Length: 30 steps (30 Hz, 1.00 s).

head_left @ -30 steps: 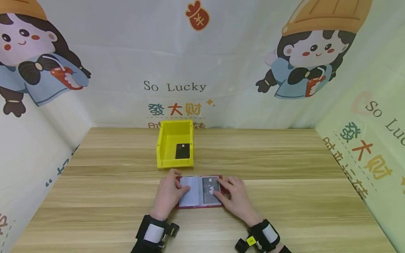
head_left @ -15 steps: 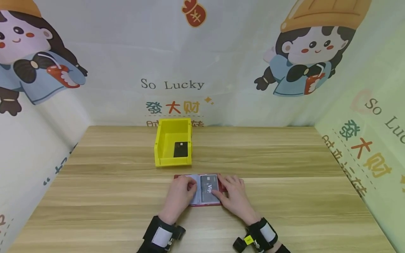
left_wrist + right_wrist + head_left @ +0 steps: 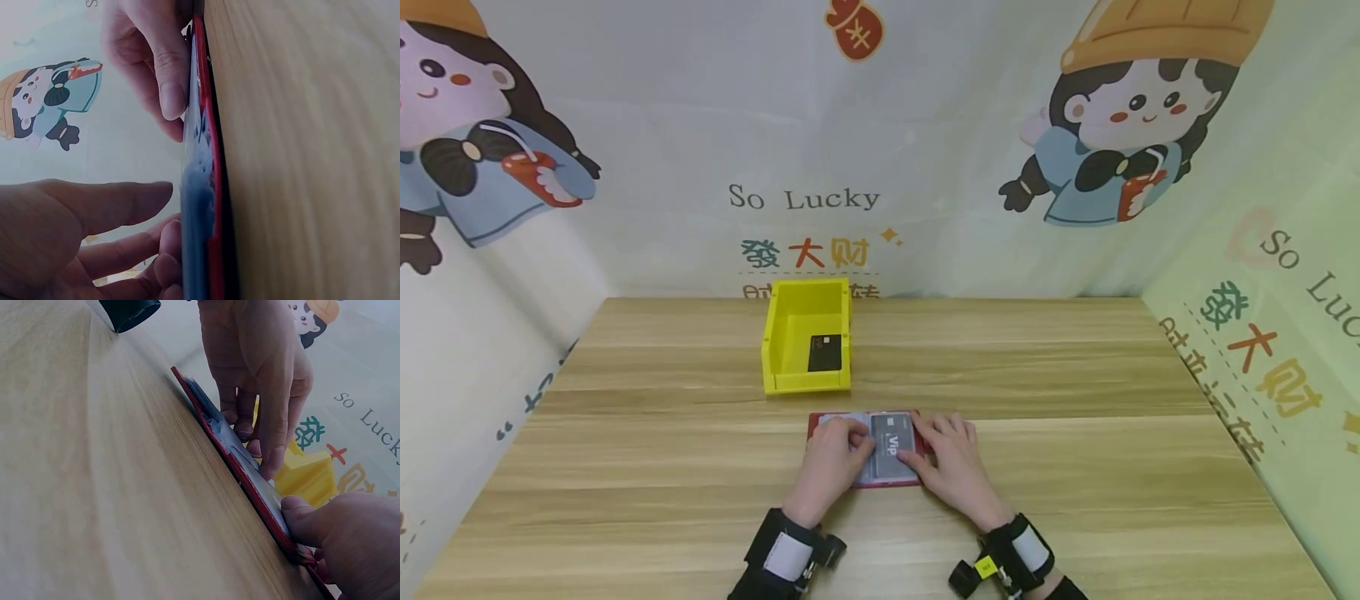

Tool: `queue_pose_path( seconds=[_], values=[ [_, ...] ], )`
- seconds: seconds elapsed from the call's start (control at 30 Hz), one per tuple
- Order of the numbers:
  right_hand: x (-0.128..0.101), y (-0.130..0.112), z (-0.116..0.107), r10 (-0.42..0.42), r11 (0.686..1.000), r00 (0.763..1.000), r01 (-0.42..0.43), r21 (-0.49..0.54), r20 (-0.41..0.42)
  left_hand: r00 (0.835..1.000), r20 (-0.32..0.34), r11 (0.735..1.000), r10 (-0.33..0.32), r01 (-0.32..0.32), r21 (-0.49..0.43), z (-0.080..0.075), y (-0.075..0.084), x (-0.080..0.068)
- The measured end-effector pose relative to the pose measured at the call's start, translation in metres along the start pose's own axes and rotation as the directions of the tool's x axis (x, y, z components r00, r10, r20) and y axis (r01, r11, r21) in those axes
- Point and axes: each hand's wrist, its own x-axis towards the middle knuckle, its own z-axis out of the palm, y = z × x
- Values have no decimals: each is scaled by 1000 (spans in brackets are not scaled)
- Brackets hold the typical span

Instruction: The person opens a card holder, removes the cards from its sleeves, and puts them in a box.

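Both hands press flat on the open red card-holder wallet [image 3: 865,450] — left hand [image 3: 833,461] at 9 o'clock, right hand [image 3: 951,462] at 3 o'clock — fingers fairly straight, gripping nothing

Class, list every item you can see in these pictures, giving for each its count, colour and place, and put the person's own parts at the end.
Table: one, light wood grain, fills the lower scene.
Bin: one, yellow, open-topped, at the table's far middle.
Black card: one, black, lying inside the bin.
Card holder: one, red cover with clear sleeves, open flat on the table in front of the bin.
VIP card: one, grey, in the holder's right-hand sleeve.
Backdrop: pale cloth with cartoon figures and "So Lucky" lettering, behind and at both sides.
Wrist straps: two, black, one on each wrist.
Left hand: one, fingers resting on the holder's left page.
Right hand: one, fingers resting on the VIP card's side.
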Motion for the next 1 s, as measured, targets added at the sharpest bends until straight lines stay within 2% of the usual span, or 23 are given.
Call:
queue_pose_path(
  seconds=[0.27, 0.6, 0.8, 1.0],
  values=[
    [1, 0, -2, 8, 1000, 1000, -8, -3, 12, 998, 35, 999, -53, 53, -8, -1, 3, 3],
    [0, 0, -2, -4, 1000, 1000, 4, -3, 12, 999, 28, 1000, -16, 16, -9, 0, 1, 2],
    [0, 0, -2, 1, 1000, 1000, -1, -11, 17, 998, 55, 998, -41, 44, -53, 0, 0, 3],
    [0, 0, -1, -5, 1000, 1000, 6, -17, 8, 997, 64, 998, -54, 56, -42, 0, -1, 4]
  ],
)
